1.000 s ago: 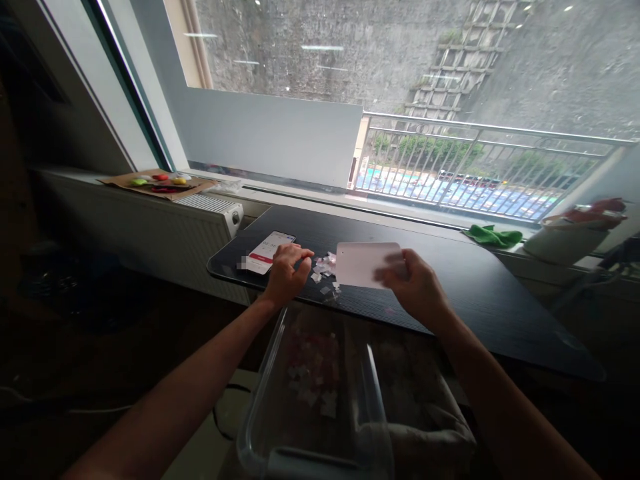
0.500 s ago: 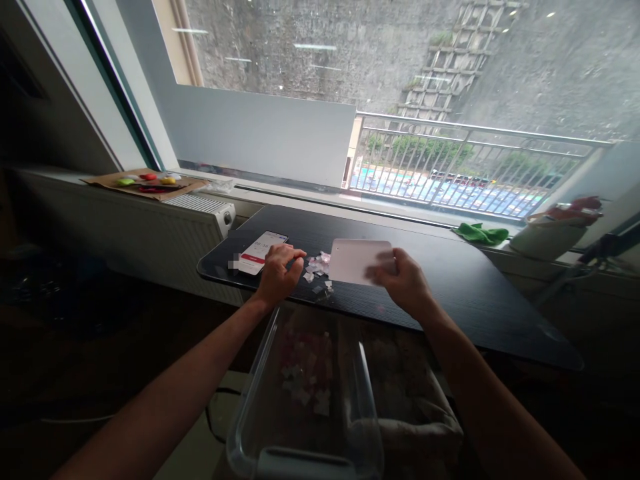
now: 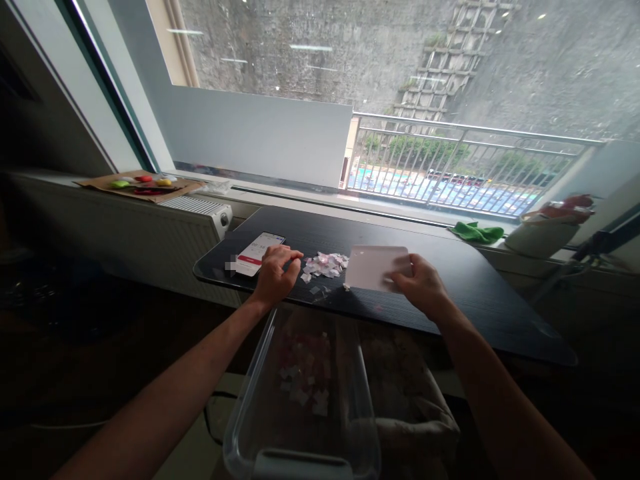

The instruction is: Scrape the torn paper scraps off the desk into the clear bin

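Note:
My right hand [image 3: 423, 283] grips the right end of a pale, thin rectangular scraper [image 3: 375, 268] with rounded corners, held tilted over the dark table. To its left lies a pile of small white and pinkish paper scraps [image 3: 326, 265], with one scrap by the scraper's lower left corner. My left hand [image 3: 277, 272] is left of the pile, fingers stretched out and holding nothing. Beside and partly behind it rests a phone [image 3: 251, 261] showing a timer. Below the table's front edge, a clear plastic bin [image 3: 370, 400] contains more scraps [image 3: 305, 380].
The black table [image 3: 450, 287] has a rounded front edge. A radiator [image 3: 150, 233] stands at the left, with a brown board [image 3: 100, 183] of colourful items above it. On the sill at the right are a green cloth [image 3: 477, 232] and a pale pot [image 3: 535, 233].
My right hand and the scraper have moved right, away from the scraps. More of the pile shows now. My left hand has hardly moved.

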A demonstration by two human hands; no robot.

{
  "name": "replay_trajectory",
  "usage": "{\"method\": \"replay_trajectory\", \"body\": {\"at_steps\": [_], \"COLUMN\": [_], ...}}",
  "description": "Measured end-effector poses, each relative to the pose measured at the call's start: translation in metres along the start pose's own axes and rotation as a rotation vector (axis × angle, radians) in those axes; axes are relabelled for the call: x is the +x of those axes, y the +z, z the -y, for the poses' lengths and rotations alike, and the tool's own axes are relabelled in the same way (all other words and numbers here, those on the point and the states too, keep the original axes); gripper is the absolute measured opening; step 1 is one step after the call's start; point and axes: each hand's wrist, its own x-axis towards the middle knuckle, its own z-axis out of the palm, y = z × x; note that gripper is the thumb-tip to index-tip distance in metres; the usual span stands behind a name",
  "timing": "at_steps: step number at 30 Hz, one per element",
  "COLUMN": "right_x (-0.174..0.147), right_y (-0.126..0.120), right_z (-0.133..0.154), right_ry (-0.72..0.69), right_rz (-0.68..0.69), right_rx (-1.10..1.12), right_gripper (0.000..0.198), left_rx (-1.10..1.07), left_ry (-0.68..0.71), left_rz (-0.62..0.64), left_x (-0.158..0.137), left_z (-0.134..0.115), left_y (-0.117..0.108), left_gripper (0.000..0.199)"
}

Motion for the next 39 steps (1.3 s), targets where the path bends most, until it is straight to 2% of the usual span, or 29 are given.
{"method": "replay_trajectory", "body": {"at_steps": [3,5,11,13,17,21,28,32,39], "right_x": [-0.001,-0.001,0.006,0.01,0.014,0.012,0.004,0.004,0.004], "right_y": [-0.004,0.004,0.061,0.07,0.061,0.047,0.057,0.055,0.056], "right_z": [0.003,0.007,0.018,0.018,0.015,0.017,0.017,0.02,0.017], "right_ry": [-0.019,-0.078,-0.202,-0.229,-0.178,-0.128,-0.19,-0.197,-0.174], "right_rz": [0.053,0.088,0.18,0.188,0.17,0.188,0.223,0.204,0.257], "right_rx": [0.069,0.145,0.214,0.175,0.089,0.153,0.133,0.147,0.129], "right_gripper": [0.029,0.029,0.02,0.019,0.021,0.024,0.019,0.02,0.022], "left_rx": [-0.003,0.001,-0.008,-0.018,-0.029,-0.022,-0.006,-0.019,-0.026], "left_ry": [0.014,0.009,-0.02,-0.024,-0.027,-0.023,-0.009,-0.026,-0.029], "left_rz": [-0.011,-0.013,-0.032,-0.042,-0.035,-0.035,-0.028,-0.027,-0.022], "left_x": [0.0,0.0,-0.001,-0.001,-0.001,-0.001,-0.001,-0.001,-0.001], "left_z": [0.0,0.001,0.003,0.003,0.001,0.0,0.002,0.001,0.0], "left_y": [0.001,0.002,0.003,0.003,0.002,0.002,0.002,0.002,0.002], "left_gripper": [0.021,0.021,0.019,0.018,0.019,0.018,0.019,0.02,0.021]}}
